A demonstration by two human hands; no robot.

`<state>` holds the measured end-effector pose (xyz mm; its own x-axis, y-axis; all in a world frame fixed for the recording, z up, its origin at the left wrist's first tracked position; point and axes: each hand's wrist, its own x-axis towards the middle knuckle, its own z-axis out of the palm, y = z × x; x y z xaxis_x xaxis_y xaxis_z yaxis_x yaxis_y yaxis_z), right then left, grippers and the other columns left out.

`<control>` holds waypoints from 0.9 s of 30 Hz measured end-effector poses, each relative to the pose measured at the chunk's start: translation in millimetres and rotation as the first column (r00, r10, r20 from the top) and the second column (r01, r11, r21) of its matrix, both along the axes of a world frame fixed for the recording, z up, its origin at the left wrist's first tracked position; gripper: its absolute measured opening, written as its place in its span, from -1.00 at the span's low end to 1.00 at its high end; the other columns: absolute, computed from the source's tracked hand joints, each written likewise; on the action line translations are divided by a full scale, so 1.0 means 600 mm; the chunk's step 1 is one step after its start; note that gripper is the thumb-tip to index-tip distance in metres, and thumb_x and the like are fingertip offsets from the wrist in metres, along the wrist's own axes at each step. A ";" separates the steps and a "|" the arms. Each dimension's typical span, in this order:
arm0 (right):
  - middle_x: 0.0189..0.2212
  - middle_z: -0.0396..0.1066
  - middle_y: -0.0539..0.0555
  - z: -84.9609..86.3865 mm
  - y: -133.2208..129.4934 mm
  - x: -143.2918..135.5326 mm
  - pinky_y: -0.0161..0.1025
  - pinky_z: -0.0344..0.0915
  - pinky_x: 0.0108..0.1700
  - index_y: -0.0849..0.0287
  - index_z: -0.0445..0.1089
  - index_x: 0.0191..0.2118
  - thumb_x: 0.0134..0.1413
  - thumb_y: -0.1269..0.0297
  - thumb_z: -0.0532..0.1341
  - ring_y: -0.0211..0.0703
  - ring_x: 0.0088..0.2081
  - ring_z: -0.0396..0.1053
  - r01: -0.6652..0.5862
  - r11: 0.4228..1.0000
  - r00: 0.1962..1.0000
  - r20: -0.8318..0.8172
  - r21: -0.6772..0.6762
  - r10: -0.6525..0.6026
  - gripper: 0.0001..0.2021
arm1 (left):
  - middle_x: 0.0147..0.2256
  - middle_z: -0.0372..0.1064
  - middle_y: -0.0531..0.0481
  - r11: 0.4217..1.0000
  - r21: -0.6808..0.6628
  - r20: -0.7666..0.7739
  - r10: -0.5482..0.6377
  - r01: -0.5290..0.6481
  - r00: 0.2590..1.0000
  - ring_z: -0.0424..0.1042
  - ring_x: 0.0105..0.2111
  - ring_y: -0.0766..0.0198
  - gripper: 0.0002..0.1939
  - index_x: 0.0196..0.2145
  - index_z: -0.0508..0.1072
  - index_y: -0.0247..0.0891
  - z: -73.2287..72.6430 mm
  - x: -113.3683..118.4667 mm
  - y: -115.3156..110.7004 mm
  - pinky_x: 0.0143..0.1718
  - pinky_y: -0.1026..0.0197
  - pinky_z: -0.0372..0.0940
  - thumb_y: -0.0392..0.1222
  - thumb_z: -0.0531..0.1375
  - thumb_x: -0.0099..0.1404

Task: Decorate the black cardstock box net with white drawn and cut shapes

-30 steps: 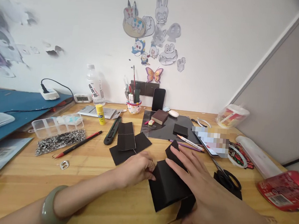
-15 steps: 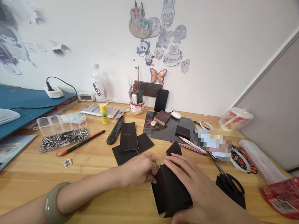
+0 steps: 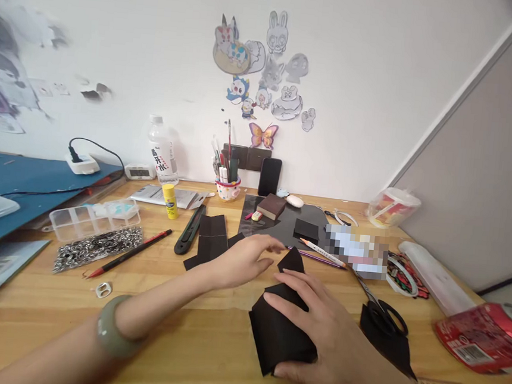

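My right hand [image 3: 316,320] spans a folded black paper piece [image 3: 277,331], fingers over its top and the thumb at its near edge. The piece rests on the desk, with creased flaps along its left side. Just beyond those fingertips a pointed black paper tip [image 3: 292,260] sticks up. My left hand [image 3: 250,260] hovers to the upper left, holding nothing, fingers stretched out and apart from the folded piece. Behind the left hand lie more cut black paper pieces [image 3: 212,236], partly hidden by it.
Scissors [image 3: 384,314] lie to the right on black paper, near a red can [image 3: 483,337]. At left are a utility knife [image 3: 190,231], a glue stick [image 3: 170,201], a red-and-black pencil [image 3: 129,254] and metal rings [image 3: 99,247]. A phone [image 3: 269,177] leans at the back.
My left hand has let go of the folded paper's left edge, opened and lifted up and away. The right hand keeps hold of the piece. The whole view has shifted slightly.
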<state>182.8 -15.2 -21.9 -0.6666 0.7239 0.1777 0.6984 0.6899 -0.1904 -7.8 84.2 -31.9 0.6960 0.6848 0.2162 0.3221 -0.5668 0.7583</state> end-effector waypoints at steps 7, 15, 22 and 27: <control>0.17 0.06 0.13 0.001 -0.003 0.004 0.08 0.07 0.11 -0.01 0.15 0.13 -0.14 0.04 0.27 0.12 0.17 -0.01 0.031 0.999 1.000 -0.006 -0.022 -0.031 -0.35 | -0.20 0.39 -0.06 0.965 -0.236 0.162 -0.074 0.111 0.984 0.36 -0.19 0.25 -0.59 -0.03 0.29 -0.31 -0.023 0.071 0.046 -0.20 0.22 0.27 -0.42 0.09 0.14; 0.16 0.06 0.17 -0.004 0.003 0.010 0.10 0.09 0.11 0.04 0.16 0.13 -0.11 0.08 0.26 0.13 0.17 -0.01 0.043 0.999 0.999 -0.009 0.017 -0.043 -0.37 | -0.21 0.40 -0.04 0.926 -0.361 0.266 -0.009 0.108 0.964 0.35 -0.17 0.20 -0.77 -0.19 0.41 -0.33 -0.021 0.024 -0.002 -0.10 0.18 0.21 -0.19 0.05 0.27; 0.12 0.06 0.24 -0.010 0.009 0.011 0.07 0.13 0.09 0.13 0.13 0.14 -0.06 0.03 0.23 0.13 0.15 -0.01 0.057 0.996 0.996 -0.077 0.064 -0.052 -0.37 | 0.19 -0.01 -0.09 0.885 -0.455 0.267 0.031 0.098 0.963 -0.04 0.19 0.15 -0.48 0.15 0.06 -0.19 -0.044 -0.021 -0.087 0.19 0.04 -0.11 0.09 -0.07 0.32; 0.11 0.04 0.23 -0.021 0.010 0.011 0.10 0.06 0.13 0.13 0.07 0.15 -0.11 0.05 0.27 0.16 0.18 -0.07 0.096 0.995 0.984 -0.152 0.041 -0.088 -0.31 | 0.26 -0.35 -0.17 0.873 -0.436 0.314 -0.078 0.217 0.946 -0.23 0.23 0.08 0.02 0.22 -0.35 -0.18 -0.059 -0.010 -0.113 0.20 0.02 -0.14 0.13 0.24 0.05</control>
<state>189.2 -9.0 -34.6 -0.5607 0.7692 0.3064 0.7252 0.6349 -0.2664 -13.9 16.2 -67.5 0.7549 0.6478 0.1025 -0.0007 -0.1555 0.9878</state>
